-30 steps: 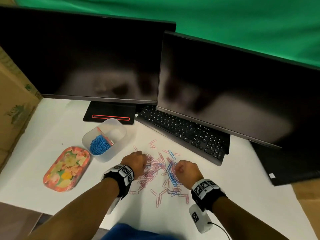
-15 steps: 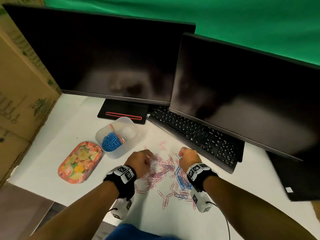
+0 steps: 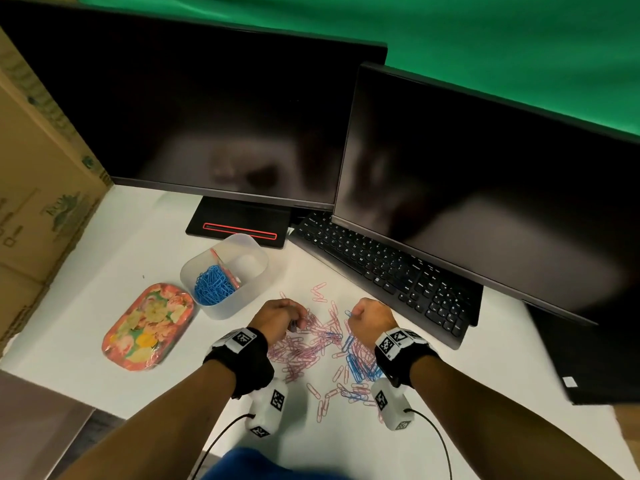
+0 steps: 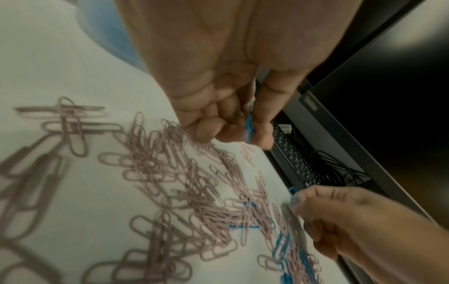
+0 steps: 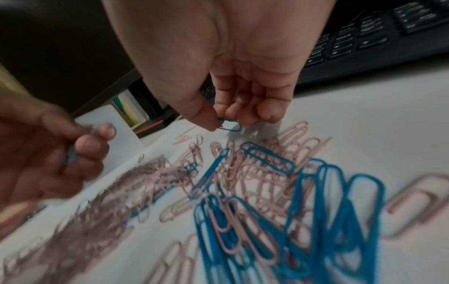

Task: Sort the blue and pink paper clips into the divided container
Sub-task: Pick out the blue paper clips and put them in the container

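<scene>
A heap of pink and blue paper clips point(image 3: 320, 344) lies on the white table between my two hands. My left hand point(image 3: 280, 318) hovers over the pile's left side and pinches a blue clip point(image 4: 249, 125) between thumb and curled fingers. My right hand point(image 3: 369, 318) is at the pile's far right and pinches another blue clip point(image 5: 229, 125) by its end. The divided container point(image 3: 256, 252), translucent white, stands to the left beyond the pile. Its near compartment holds blue clips point(image 3: 213, 287). A few pink clips point(image 3: 218, 258) lie along the divider.
A floral tray point(image 3: 149, 327) lies left of the container. A black keyboard point(image 3: 381, 271) runs under the right monitor point(image 3: 485, 188), close behind my right hand. The left monitor's stand point(image 3: 239, 225) is behind the container. A cardboard box point(image 3: 38, 188) walls the left.
My right hand moved forward from the pile's near right to its far right edge and lifted a blue clip. My left hand stayed over the left side. The head view shifted.
</scene>
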